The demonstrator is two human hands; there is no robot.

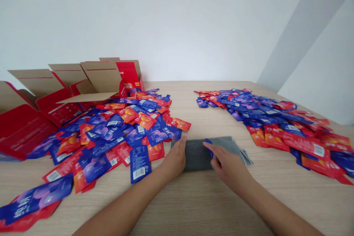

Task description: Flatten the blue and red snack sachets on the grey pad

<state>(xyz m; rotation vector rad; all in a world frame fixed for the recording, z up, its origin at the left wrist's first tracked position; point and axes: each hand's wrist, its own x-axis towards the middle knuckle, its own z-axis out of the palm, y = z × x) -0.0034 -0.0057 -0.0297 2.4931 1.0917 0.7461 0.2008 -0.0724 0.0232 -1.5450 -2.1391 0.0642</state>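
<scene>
A flat, folded grey cloth (195,156) lies on the table in front of me, its lighter layers showing at the right end. My left hand (177,156) is closed on the cloth's left end, fingers pressed together. Above the middle of the cloth, my right hand (229,164) is closed around a narrow blue object (208,143), its index finger stretched along it. Most of that object is hidden by the fingers, so I cannot tell its kind. A blue pouch with a barcode (139,164) lies just left of my left hand.
Red and blue flat pouches (102,129) are heaped on the left. Another heap of pouches (262,110) spreads along the right. Opened red cardboard boxes (23,129) stand at the back left. The wooden table (185,202) reaches to a white wall (190,25).
</scene>
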